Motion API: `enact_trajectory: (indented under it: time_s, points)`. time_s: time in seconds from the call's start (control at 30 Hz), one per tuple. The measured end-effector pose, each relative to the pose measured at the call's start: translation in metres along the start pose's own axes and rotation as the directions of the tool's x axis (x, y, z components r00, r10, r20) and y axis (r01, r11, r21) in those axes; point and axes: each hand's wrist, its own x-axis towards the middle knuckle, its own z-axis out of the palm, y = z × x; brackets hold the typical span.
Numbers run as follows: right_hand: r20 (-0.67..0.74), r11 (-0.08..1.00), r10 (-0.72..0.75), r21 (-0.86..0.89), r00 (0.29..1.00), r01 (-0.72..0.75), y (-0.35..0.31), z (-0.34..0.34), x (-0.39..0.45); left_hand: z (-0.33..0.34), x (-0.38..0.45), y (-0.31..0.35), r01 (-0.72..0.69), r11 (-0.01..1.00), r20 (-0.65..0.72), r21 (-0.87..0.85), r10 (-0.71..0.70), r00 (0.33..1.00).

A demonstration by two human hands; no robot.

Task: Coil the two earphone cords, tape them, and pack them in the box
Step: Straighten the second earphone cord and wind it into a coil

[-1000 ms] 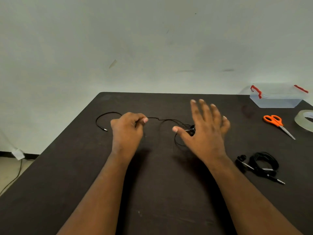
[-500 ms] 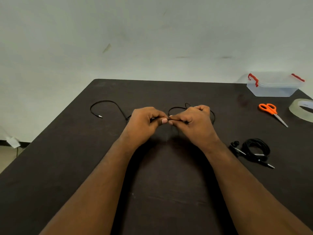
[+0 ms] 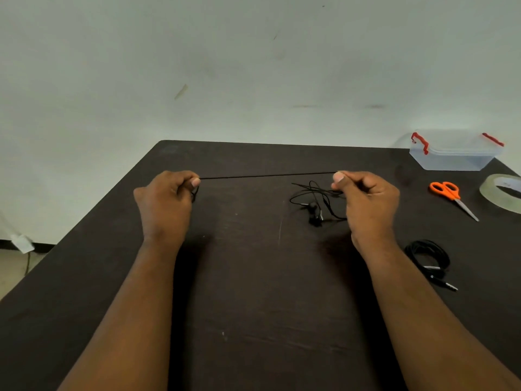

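Note:
A black earphone cord (image 3: 267,175) is stretched taut in a straight line between my two hands above the dark table. My left hand (image 3: 166,204) pinches one end of it, and my right hand (image 3: 366,201) pinches it further along. The rest of this cord lies in loose loops with the earbuds (image 3: 314,213) on the table just left of my right hand. A second black earphone cord (image 3: 428,256) lies coiled by my right forearm, its plug (image 3: 446,285) sticking out. A clear plastic box (image 3: 454,152) with red latches stands shut at the far right corner.
Orange-handled scissors (image 3: 451,194) lie right of my right hand. A roll of clear tape (image 3: 504,191) sits at the right edge of the view. The dark table (image 3: 253,292) ends at a pale wall behind; its left edge drops to the floor.
My hands were pinched together at the middle of the table half a second ago. They have since moved apart sideways, pulling a length of the cord straight between them.

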Motion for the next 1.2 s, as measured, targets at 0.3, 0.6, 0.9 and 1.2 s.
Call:
enact_trajectory:
  time_s: [0.3, 0.6, 0.9, 1.2]
  points:
    - [-0.053, 0.999, 0.042, 0.032, 0.998, -0.04, 0.004, 0.007, -0.006, 0.008, 0.0, 0.005, 0.024, 0.994, -0.028, 0.103, -0.021, 0.999]
    - [0.532, 0.39, -0.32, -0.68, 0.784, 0.621, 0.004, 0.037, -0.035, 0.038, -0.025, 0.061, -0.342, 0.933, 0.184, 0.109, 0.319, 0.93]
    - [0.565, 0.488, -0.39, -0.543, 0.727, 0.684, 0.01, 0.033, -0.03, 0.04, -0.033, 0.072, -0.455, 0.89, 0.279, -0.029, 0.444, 0.852]
    - [0.546, 0.777, -0.38, -0.25, 0.746, 0.578, 0.011, 0.029, -0.021, 0.035, -0.024, 0.06, -0.386, 0.921, 0.264, 0.042, 0.363, 0.894]
